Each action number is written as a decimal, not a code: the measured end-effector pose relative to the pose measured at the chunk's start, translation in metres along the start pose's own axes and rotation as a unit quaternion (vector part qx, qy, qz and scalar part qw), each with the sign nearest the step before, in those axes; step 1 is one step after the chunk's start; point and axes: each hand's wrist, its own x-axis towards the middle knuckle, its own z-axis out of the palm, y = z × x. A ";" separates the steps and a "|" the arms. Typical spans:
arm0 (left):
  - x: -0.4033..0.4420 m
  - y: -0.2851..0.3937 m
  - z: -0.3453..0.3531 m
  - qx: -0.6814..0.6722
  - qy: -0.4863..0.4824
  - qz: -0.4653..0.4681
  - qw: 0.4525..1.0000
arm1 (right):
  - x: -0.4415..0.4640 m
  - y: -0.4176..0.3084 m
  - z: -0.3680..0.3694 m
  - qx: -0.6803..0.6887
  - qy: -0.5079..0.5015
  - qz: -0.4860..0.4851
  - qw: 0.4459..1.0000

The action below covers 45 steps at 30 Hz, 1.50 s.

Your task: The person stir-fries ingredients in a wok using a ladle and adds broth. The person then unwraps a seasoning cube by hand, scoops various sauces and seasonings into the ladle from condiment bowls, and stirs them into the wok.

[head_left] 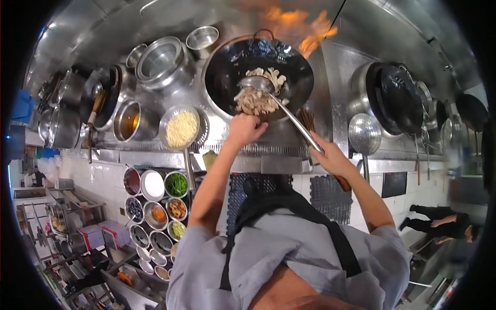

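A black wok (219, 77) sits on the steel stove, with sliced meat (253, 102) and pale pieces (279, 80) inside. My left hand (246, 129) is closed at the wok's near rim; a cloth or handle there is hidden. In my right hand (330, 157) is the long handle of a steel ladle (257, 82), its bowl resting over the food. Flames (294, 23) rise behind the wok's far right edge. Just left of my left forearm, a strainer holds pale yellow grains (181, 129).
Metal pots (160, 62) and a pot of oil (128, 121) stand left on the stove. Lower left are tubs of ingredients (153, 185). To the right are a perforated skimmer (365, 133) and another wok (400, 98). A person (444, 225) stands far right.
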 end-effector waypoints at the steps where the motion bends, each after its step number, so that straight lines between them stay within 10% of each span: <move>1: -0.003 0.000 0.003 0.000 0.030 0.027 0.999 | -0.013 -0.032 -0.014 0.050 -0.045 0.076 0.995; 4: -0.010 0.029 -0.024 0.004 0.055 0.035 0.998 | -0.037 -0.075 -0.045 0.083 -0.160 0.241 0.954; 8: -0.007 0.029 0.008 0.021 0.091 0.030 0.995 | -0.007 0.005 -0.001 -0.080 0.000 -0.070 0.994; 19: -0.047 0.033 0.021 0.040 0.120 0.033 0.991 | 0.018 -0.027 0.015 -0.013 0.041 -0.021 0.999; 23: -0.013 0.038 -0.023 -0.011 0.100 0.036 0.994 | -0.015 -0.101 -0.042 0.040 -0.146 0.218 0.964; 27: -0.006 0.041 -0.010 0.022 0.091 0.019 0.995 | 0.010 -0.014 -0.017 -0.117 -0.019 -0.095 0.988; 33: -0.061 0.009 0.083 0.049 0.118 0.023 0.992 | 0.071 0.005 0.027 -0.175 0.081 -0.011 0.981; 40: -0.004 0.007 0.054 0.044 0.144 0.019 0.988 | -0.003 -0.036 -0.022 0.058 -0.053 0.049 0.996; 45: 0.014 0.026 0.022 0.040 0.081 -0.010 0.996 | -0.006 -0.051 -0.042 -0.019 -0.123 0.084 0.989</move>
